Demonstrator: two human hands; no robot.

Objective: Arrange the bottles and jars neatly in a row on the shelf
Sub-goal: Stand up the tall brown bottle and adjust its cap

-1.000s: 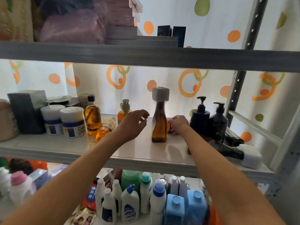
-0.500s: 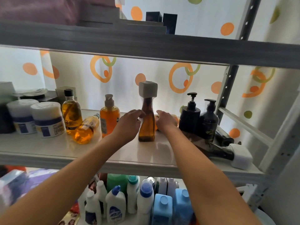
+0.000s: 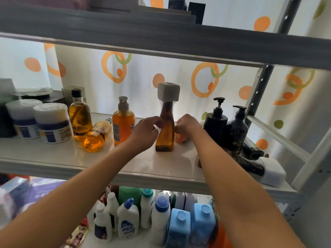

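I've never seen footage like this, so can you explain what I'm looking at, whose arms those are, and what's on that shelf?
No machine here: a camera worn on a person's head looks forward and down at their own arms. The left hand touches a tall brown bottle with a square cap. The right hand rests on an orange thing behind it; what it is stays hidden. On the shelf stand white jars, amber bottles, one lying tipped over, and black pump bottles.

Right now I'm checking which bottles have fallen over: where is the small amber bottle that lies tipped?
In the head view, the small amber bottle lies on the middle shelf, left of centre, between the upright amber bottle and the orange pump bottle.
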